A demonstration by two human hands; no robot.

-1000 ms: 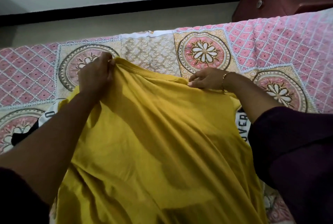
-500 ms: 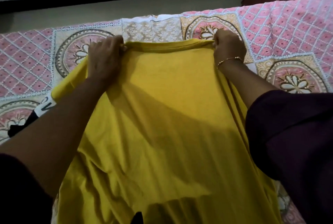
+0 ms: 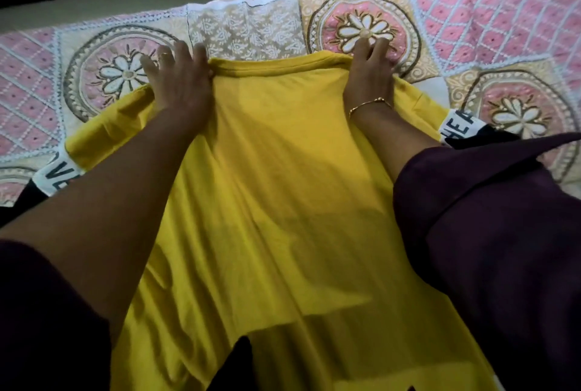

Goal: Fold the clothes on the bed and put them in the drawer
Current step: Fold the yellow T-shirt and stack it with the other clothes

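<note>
Yellow shirt (image 3: 283, 202): one, spread flat on the bed, collar edge toward the far side, hem toward the camera.
Sleeves: two, each ending in a white printed band (image 3: 462, 125) and a black cuff.
Left hand (image 3: 179, 79): fingers splayed and mostly straight, pressing down on the shirt's left shoulder next to the collar; ring on one finger.
Right hand (image 3: 367, 71): fingers extended, flat on the right shoulder, tips reaching past the collar onto the bedspread; one gold bracelet (image 3: 369, 104) at the wrist.
Bedspread (image 3: 487, 20): one, pink and beige with flower medallions, under the shirt.
Dark sleeves: two, one per arm.
</note>
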